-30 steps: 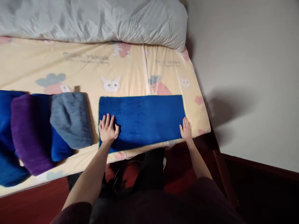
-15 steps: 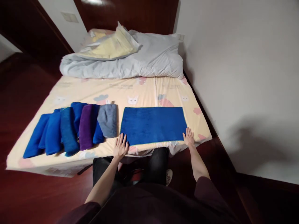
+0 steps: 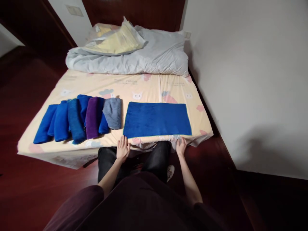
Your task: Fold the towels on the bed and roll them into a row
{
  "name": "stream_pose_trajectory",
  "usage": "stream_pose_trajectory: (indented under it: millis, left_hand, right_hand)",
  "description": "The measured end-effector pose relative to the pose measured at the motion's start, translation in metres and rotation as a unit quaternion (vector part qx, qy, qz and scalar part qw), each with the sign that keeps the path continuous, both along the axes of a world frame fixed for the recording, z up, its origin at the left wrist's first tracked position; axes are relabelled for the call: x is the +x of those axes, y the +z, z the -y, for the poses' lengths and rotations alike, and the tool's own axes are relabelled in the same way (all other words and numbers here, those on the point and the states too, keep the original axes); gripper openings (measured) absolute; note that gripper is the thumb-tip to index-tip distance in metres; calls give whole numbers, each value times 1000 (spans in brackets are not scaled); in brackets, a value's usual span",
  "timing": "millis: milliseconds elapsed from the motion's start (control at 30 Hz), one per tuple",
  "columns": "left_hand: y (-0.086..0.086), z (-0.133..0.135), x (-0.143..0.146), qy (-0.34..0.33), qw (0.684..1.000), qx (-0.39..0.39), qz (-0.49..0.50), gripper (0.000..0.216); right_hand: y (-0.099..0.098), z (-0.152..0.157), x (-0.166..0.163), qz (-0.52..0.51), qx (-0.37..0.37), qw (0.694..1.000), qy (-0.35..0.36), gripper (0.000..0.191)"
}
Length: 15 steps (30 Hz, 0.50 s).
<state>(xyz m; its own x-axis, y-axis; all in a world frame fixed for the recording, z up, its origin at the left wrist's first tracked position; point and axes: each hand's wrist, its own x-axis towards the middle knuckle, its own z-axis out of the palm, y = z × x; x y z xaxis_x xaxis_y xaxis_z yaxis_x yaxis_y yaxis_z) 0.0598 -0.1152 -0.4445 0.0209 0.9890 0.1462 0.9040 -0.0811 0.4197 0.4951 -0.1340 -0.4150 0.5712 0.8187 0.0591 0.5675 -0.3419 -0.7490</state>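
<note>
Both hands have slid back off the blue towel (image 3: pixel 157 119) since a moment ago; left hand (image 3: pixel 123 149) and right hand (image 3: pixel 181 147) now sit flat, fingers spread and empty, at the mattress edge (image 3: pixel 154 143). The towel lies folded flat near the bed's front edge, just right of the rolled towels (image 3: pixel 79 118).

A blue towel (image 3: pixel 157 119) lies spread flat near the foot edge of the bed (image 3: pixel 154 86); the left hand (image 3: pixel 123 149) rests open at the mattress edge just below the towel's near left corner; the right hand (image 3: pixel 181 146) sits at the edge below its near right side; folded towels (image 3: pixel 79 118), blue, purple and grey, lie in a row just left; a grey duvet (image 3: pixel 134 59) is heaped at the head.
</note>
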Motion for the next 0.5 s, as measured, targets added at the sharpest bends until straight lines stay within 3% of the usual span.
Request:
stream_pose_trajectory:
  millis: [100, 233, 333, 500]
  left_hand:
    - [4, 2, 1, 3, 1000, -14, 4, 71]
    - [11, 2, 1, 8, 999, -34, 1, 71]
    - [18, -2, -2, 11, 999, -36, -8, 68]
    - [41, -29, -9, 0, 998, -27, -59, 51]
  right_hand:
    - [0, -3, -55, -257, 38, 965, -23, 51]
    - [7, -16, -110, -524, 42, 850, -45, 38]
    - [12, -30, -131, -616, 21, 785, -64, 28]
    - [13, -49, -143, -648, 18, 753, -111, 24]
